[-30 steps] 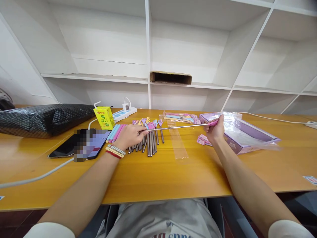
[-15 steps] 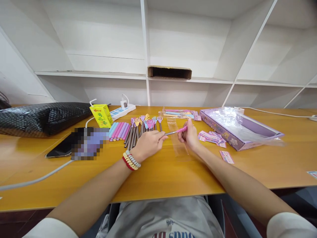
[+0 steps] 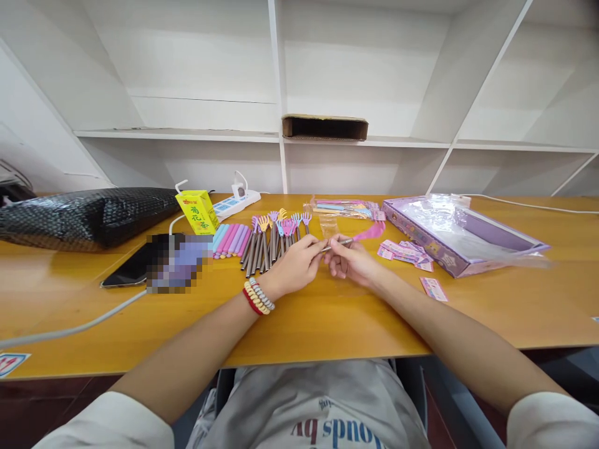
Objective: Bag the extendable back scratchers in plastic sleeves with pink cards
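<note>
Between my hands is a back scratcher with a thin metal rod and a pink head (image 3: 370, 232) that points right. My left hand (image 3: 297, 267) closes around the rod's left end, hiding most of it. My right hand (image 3: 354, 262) pinches the rod below the pink head, close to the left fingertips. Left of my hands lies a group of back scratchers (image 3: 264, 251) with dark tubes and coloured claw heads. Beside them sit pastel foam grips (image 3: 229, 242) in a row. Small printed cards (image 3: 405, 252) lie in a pile to the right.
A purple box (image 3: 456, 265) with clear plastic stands at the right. Bagged coloured sticks (image 3: 344, 209) lie at the back. On the left are a yellow drink carton (image 3: 198, 213), a power strip (image 3: 238, 202), a phone (image 3: 128, 265), a cable (image 3: 84, 329) and a black wrapped parcel (image 3: 93, 218).
My right hand has moved from the pink head down onto the rod, nearer my left hand. The pink head now sticks out to the right. The view has shifted slightly.
</note>
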Available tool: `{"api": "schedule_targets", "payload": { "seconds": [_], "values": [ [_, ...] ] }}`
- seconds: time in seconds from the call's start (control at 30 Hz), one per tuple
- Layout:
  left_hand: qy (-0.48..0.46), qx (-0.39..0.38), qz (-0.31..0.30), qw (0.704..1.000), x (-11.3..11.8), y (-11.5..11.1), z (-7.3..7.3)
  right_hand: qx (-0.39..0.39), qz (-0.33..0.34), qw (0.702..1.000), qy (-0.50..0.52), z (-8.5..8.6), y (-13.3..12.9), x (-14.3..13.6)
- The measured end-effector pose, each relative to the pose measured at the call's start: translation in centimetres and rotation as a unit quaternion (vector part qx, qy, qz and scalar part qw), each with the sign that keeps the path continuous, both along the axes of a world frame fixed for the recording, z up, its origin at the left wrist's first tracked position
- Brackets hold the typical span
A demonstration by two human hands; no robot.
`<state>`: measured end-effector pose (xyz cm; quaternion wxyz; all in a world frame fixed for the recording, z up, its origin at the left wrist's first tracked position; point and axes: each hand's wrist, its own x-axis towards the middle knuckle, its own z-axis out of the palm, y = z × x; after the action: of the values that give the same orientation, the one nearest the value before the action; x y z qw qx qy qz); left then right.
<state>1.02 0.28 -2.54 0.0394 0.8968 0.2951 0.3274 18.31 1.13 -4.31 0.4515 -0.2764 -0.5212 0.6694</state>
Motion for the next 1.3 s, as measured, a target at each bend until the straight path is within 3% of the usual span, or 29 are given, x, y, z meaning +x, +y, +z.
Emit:
{"api": "schedule_targets", "payload": {
  "seconds": [0.07, 0.13, 0.23, 0.37, 0.47, 0.53, 0.67, 0.83, 1.1, 1.3],
  "values": [
    [0.030, 0.000, -0.030, 0.999, -0.3, 0.1, 0.2, -0.018, -0.007, 1.000, 0.000, 0.0, 0.0, 0.0],
    [0.039, 0.011, -0.012, 0.999, -1.3, 0.8, 0.7, -0.032, -0.036, 0.999, 0.007, 0.3, 0.2, 0.5],
    [0.005, 0.051, 0.107, 0.993, -4.5, 2.9, 1.6, -0.043, -0.087, 0.995, 0.016, 1.0, 0.5, 1.4],
    [0.015, 0.063, 0.273, 0.960, -11.5, 6.1, 2.5, -0.044, -0.102, 0.994, 0.002, 1.6, 0.6, 2.0],
    [0.060, 0.003, 0.314, 0.947, -16.1, 7.5, 2.7, -0.038, -0.086, 0.996, -0.008, 1.2, 0.5, 1.8],
    [0.078, -0.053, 0.323, 0.942, -17.7, 7.9, 2.5, -0.035, -0.072, 0.997, -0.016, 0.8, 0.5, 1.6],
    [0.138, -0.141, 0.340, 0.920, -18.0, 7.9, 2.0, -0.034, -0.053, 0.997, -0.033, 0.2, 0.5, 1.3],
    [0.193, -0.137, 0.359, 0.903, -17.1, 7.8, 1.6, -0.034, -0.056, 0.997, -0.046, 0.0, 0.6, 1.3],
    [0.241, -0.183, 0.371, 0.878, -16.5, 7.4, 2.0, -0.015, -0.053, 0.997, -0.061, 0.0, 0.5, 1.1],
    [0.236, -0.169, 0.370, 0.883, -16.7, 7.3, 2.1, -0.004, -0.056, 0.995, -0.078, -0.1, 0.5, 1.1]
  ]
}}
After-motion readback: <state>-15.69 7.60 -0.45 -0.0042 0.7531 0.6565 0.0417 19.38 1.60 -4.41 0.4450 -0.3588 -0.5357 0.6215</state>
